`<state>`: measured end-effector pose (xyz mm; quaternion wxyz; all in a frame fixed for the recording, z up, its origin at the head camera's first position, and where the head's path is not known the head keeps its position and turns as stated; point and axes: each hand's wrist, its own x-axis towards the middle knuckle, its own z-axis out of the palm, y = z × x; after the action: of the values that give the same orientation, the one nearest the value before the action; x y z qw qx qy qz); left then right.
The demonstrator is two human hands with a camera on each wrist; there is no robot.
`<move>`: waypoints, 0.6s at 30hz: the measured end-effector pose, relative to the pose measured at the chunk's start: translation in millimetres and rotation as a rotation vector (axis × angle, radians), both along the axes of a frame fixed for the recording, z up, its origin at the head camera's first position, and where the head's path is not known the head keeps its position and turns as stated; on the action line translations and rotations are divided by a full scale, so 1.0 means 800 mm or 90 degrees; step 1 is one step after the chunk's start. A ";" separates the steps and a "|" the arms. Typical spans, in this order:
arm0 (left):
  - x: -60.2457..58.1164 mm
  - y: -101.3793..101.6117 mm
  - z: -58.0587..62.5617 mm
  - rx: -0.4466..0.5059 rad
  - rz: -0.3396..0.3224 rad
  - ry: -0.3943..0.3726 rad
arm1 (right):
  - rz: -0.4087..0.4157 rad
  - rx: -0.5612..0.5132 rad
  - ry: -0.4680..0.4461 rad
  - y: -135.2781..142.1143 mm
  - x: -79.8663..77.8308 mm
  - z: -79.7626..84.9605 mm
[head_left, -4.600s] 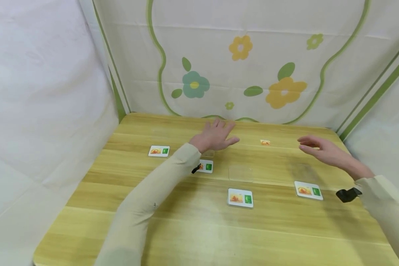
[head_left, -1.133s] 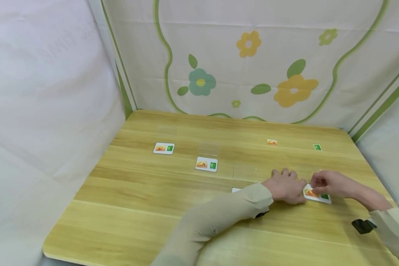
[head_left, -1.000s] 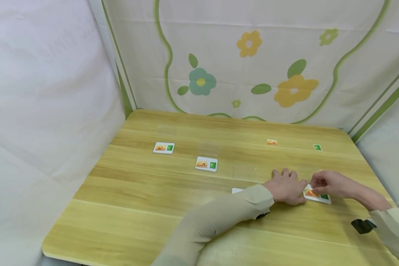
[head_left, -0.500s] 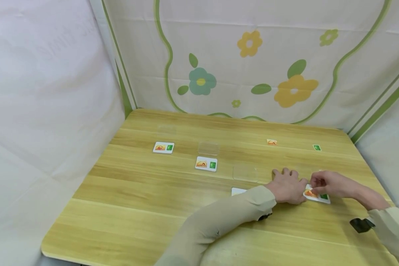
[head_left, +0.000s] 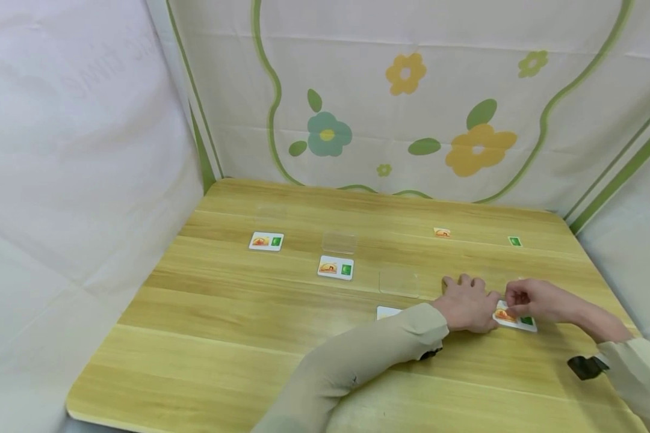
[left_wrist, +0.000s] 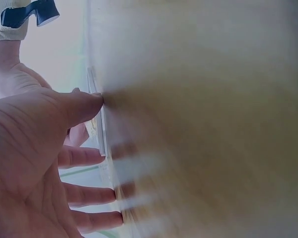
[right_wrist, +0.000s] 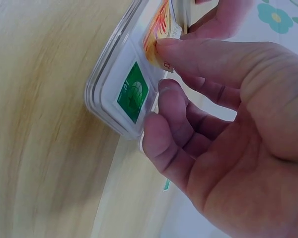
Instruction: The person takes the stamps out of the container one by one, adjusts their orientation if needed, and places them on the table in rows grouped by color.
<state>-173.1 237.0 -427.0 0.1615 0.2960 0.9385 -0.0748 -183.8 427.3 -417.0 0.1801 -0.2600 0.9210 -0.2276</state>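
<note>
A small white case in a clear plastic shell (right_wrist: 107, 84) lies at the table's right, bearing a green stamp (right_wrist: 133, 94) and an orange stamp (right_wrist: 160, 24). My right hand (head_left: 544, 300) pinches the orange stamp by its edge; in the right wrist view its perforated rim tilts up under the thumb, the index fingertip hidden behind. At the case's left side my left hand (head_left: 466, 304) is spread on the table. Its thumb and index fingertip touch the case edge, and the other fingertips rest on the wood, as the left wrist view shows.
More white stamp cases (head_left: 266, 241) stand further left, one (head_left: 336, 267) mid-table and one (head_left: 388, 312) partly under my left sleeve. Clear lids (head_left: 399, 283) lie behind them. A loose orange stamp (head_left: 442, 232) and a green stamp (head_left: 514, 241) lie near the back.
Since the earliest frame, my left hand has come right from the back and my right hand has lowered onto the right case. Over the last second both hands have hardly moved.
</note>
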 end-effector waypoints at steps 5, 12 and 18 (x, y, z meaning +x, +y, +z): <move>0.001 0.001 -0.001 0.009 0.010 -0.003 | -0.005 0.000 -0.011 0.002 0.000 0.003; 0.001 0.000 -0.001 0.008 0.005 0.000 | 0.012 -0.029 -0.029 0.009 -0.003 0.002; 0.000 -0.003 -0.002 0.012 -0.001 0.001 | 0.034 -0.079 -0.064 0.012 -0.004 0.006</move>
<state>-173.4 234.8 -428.5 0.1580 0.2979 0.9391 -0.0660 -187.1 437.1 -412.1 0.2152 -0.2832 0.8878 -0.2921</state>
